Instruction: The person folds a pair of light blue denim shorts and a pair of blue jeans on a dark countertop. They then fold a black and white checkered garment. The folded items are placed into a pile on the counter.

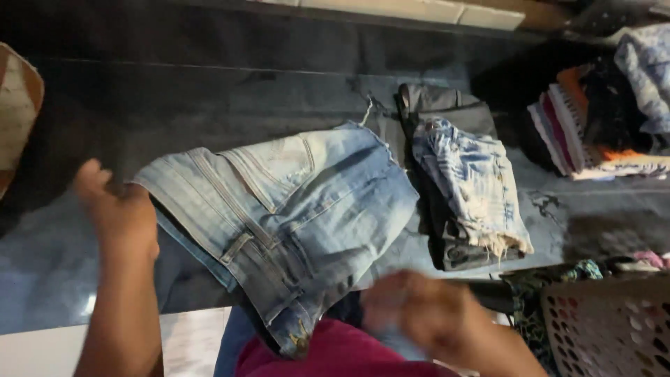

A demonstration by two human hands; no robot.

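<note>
A pair of light blue jeans [300,202] lies folded across a dark stone counter [209,91]. My left hand [118,213] rests at the waistband end on the left and seems to grip the denim edge. My right hand [426,314] is blurred at the near edge by the jeans' lower part; whether it holds cloth is unclear. To the right of the jeans lies a folded stack: pale ripped denim shorts [471,181] on top of dark grey clothes [447,108].
A pile of folded colourful clothes [600,126] sits at the far right. A beige perforated laundry basket [607,328] with patterned cloth stands at the lower right. A woven beige object [17,105] shows at the left edge.
</note>
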